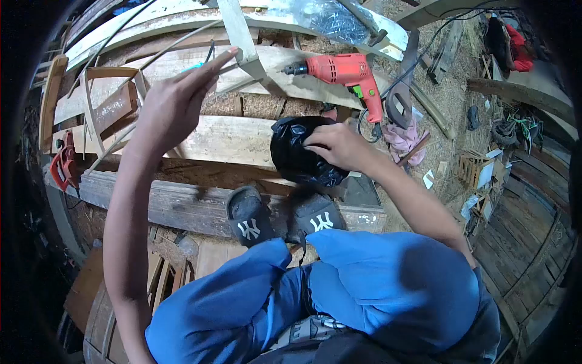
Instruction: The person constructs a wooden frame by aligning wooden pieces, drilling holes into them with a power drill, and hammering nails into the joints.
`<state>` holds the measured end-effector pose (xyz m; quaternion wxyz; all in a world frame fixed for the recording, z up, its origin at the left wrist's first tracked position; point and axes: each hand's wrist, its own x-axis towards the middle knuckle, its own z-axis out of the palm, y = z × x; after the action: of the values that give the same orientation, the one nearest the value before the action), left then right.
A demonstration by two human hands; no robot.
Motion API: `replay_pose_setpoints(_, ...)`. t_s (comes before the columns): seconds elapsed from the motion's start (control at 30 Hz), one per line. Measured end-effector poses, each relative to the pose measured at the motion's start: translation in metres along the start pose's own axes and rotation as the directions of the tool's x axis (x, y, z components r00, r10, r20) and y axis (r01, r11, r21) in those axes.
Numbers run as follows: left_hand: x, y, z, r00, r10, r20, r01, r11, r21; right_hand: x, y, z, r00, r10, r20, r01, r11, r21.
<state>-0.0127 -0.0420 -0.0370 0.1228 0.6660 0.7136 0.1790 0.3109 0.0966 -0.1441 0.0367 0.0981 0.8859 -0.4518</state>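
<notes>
My left hand (173, 106) is raised over the planks, its index finger stretched out to the edge of a pale wooden post (237, 30). The other fingers are partly hidden, and I see nothing held in them. At the mouth of a black plastic bag (291, 155), my right hand (342, 145) has its thumb and fingers drawn together. Whatever they may pinch is too small to make out. Just beyond the bag lies a red power drill (339, 70) with a black chuck, pointing left, its grip towards me.
A handsaw (401, 100) and a pink cloth (405, 142) lie right of the drill. Clear plastic (327, 21) and a hammer (367, 24) are at the back. On the left are a red tool (63, 162) and a wooden frame (112, 106). My sandals (248, 212) rest on a beam.
</notes>
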Motion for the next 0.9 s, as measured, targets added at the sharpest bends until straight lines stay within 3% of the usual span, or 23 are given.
replay_pose_setpoints(0.03,-0.001,0.0,0.0,1.0,-0.01,0.017,0.01,1.0,-0.016,-0.006,0.007,0.014,1.0,0.006,0.008,-0.006,1.0,0.006)
replay_pose_setpoints(0.1,-0.001,-0.004,0.005,1.0,-0.009,-0.019,0.009,1.0,-0.013,-0.015,0.017,0.039,0.993,0.09,-0.081,-0.105,0.972,-0.212)
replay_pose_setpoints(0.17,-0.002,-0.006,0.004,1.0,-0.014,-0.011,0.014,1.0,-0.016,-0.016,0.017,0.057,0.986,0.098,-0.133,-0.122,0.974,-0.19)
replay_pose_setpoints(0.23,-0.001,-0.007,0.007,1.0,-0.012,-0.025,0.012,1.0,-0.015,-0.016,0.017,0.065,0.98,0.011,-0.198,-0.085,0.925,-0.371)
replay_pose_setpoints(0.33,0.0,-0.006,0.004,1.0,-0.009,-0.022,0.009,1.0,-0.015,-0.011,0.013,0.067,0.985,0.078,-0.156,-0.128,0.931,-0.341)
replay_pose_setpoints(0.47,0.001,-0.004,0.004,0.999,-0.014,-0.029,0.013,1.0,-0.017,-0.011,0.018,0.066,0.985,0.034,-0.169,-0.09,0.937,-0.338)
replay_pose_setpoints(0.67,-0.001,-0.006,0.005,0.999,-0.047,-0.009,0.047,0.999,0.002,-0.014,0.016,0.057,0.976,0.086,-0.2,-0.125,0.973,-0.193)
replay_pose_setpoints(0.83,0.0,-0.003,0.001,0.999,-0.048,-0.008,0.048,0.999,-0.007,-0.012,0.03,0.047,0.964,0.176,-0.197,-0.152,0.98,0.131)
replay_pose_setpoints(0.9,0.0,-0.003,0.002,0.998,-0.058,0.003,0.058,0.998,-0.004,-0.011,0.022,0.039,0.954,0.197,-0.224,-0.159,0.971,0.176)
